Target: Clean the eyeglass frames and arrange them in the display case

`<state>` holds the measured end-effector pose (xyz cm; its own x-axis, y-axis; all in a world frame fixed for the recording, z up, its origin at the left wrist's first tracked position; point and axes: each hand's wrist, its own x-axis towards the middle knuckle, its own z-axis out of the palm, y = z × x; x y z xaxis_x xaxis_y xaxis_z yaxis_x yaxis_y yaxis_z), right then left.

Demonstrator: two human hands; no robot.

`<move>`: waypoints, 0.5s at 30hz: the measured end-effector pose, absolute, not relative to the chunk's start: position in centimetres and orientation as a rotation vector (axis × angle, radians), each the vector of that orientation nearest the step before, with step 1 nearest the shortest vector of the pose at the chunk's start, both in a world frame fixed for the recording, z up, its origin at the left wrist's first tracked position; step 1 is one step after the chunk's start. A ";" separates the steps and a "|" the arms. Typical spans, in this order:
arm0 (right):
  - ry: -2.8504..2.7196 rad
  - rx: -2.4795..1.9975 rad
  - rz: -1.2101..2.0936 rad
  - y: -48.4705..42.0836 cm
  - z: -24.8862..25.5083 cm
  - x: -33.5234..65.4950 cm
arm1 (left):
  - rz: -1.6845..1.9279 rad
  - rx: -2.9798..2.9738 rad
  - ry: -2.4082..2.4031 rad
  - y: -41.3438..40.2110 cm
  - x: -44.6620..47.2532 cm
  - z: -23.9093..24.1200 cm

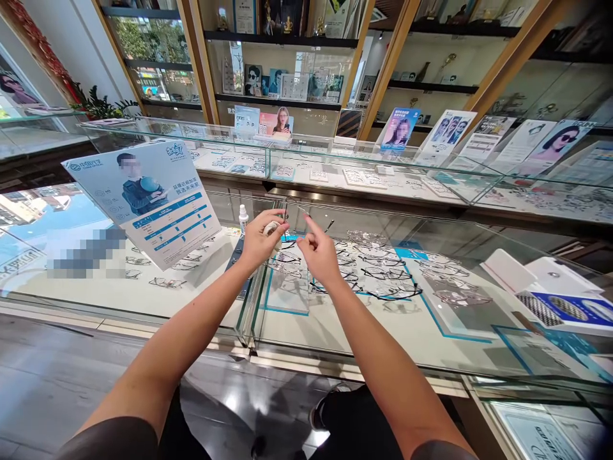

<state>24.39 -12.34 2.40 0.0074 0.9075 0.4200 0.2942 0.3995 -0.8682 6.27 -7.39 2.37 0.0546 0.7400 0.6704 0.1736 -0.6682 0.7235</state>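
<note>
Both my hands are raised over a glass display counter [431, 358]. My left hand [258, 241] is closed on a thin-rimmed pair of glasses [297, 211], with something small and white [272, 227] tucked in its fingers. My right hand [317, 254] pinches the same glasses from the right, index finger up against the frame. A dark temple tip [329, 225] sticks out to the right. Inside the counter below lie several rows of spectacle frames [383, 271].
A small white spray bottle [243, 219] stands on the counter left of my hands. A tilted blue-and-white poster [158, 204] stands further left. White boxes and a blue case [555, 297] lie at right. A second glass counter [364, 169] and shelves stand behind.
</note>
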 end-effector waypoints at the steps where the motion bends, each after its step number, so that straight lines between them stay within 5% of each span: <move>1: -1.485 -1.108 0.652 -12.2 2.5 24.6 | 1.635 1.894 0.897 -7.4 6.3 2.3; 15: -1.504 -1.052 0.409 -11.8 2.2 25.0 | 1.455 1.817 0.796 -7.7 6.7 2.6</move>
